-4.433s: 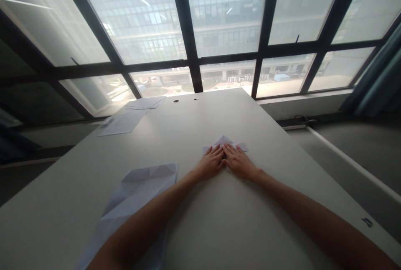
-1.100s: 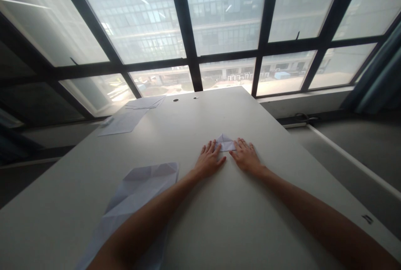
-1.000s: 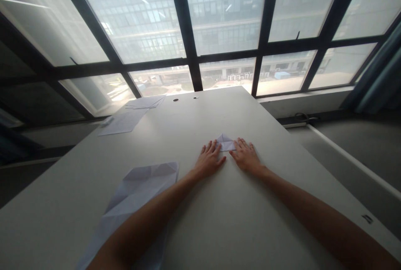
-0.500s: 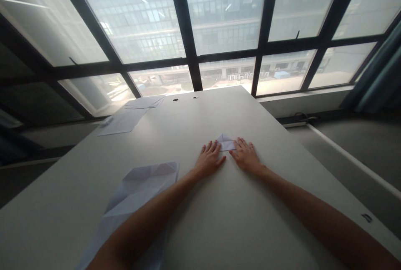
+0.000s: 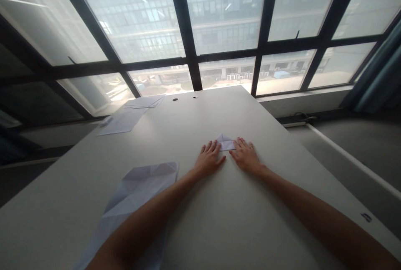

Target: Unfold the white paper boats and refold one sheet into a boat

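Observation:
A small folded piece of white paper lies on the white table, its pointed top facing the window. My left hand rests flat over its left end, fingers stretched out. Over the right end lies my right hand, also flat with its fingers spread. Both hands cover the paper's side corners, so only its middle shows. Beneath and beside my left forearm is a larger creased sheet of white paper.
More white sheets lie at the table's far left corner. Two round holes, one a cable hole, sit near the far edge. Tall windows stand beyond the table, with a blue curtain at the right.

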`<state>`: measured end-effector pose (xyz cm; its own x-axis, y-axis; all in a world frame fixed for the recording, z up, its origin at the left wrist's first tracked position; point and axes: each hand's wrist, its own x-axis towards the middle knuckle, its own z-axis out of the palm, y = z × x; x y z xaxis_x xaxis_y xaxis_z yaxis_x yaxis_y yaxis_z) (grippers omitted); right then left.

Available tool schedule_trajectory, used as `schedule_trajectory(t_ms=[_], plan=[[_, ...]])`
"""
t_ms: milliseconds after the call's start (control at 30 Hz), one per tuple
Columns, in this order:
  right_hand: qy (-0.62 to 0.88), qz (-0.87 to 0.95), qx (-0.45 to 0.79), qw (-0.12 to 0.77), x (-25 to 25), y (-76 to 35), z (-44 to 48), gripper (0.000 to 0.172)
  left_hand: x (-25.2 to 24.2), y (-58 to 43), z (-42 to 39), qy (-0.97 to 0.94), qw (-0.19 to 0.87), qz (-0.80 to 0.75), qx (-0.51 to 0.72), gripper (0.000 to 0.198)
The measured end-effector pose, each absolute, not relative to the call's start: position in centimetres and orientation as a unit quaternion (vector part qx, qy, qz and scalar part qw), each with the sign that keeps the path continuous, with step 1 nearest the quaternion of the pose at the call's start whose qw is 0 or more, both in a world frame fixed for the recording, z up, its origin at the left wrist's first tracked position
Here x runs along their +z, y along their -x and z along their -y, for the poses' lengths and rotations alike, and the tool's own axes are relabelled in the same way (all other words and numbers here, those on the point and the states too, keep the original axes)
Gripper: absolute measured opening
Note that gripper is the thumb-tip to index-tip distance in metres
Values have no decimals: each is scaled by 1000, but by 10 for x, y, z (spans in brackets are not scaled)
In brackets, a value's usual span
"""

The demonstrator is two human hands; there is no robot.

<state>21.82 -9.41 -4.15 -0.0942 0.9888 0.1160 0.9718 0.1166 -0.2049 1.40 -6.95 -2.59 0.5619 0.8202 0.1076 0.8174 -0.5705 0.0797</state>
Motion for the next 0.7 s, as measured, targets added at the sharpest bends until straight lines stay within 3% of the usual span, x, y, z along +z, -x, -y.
schedule_trajectory(t_ms=[700], plan=[[663, 738, 32, 120, -44, -218, 92, 63, -27, -14, 69, -884, 11, -463, 70, 69]])
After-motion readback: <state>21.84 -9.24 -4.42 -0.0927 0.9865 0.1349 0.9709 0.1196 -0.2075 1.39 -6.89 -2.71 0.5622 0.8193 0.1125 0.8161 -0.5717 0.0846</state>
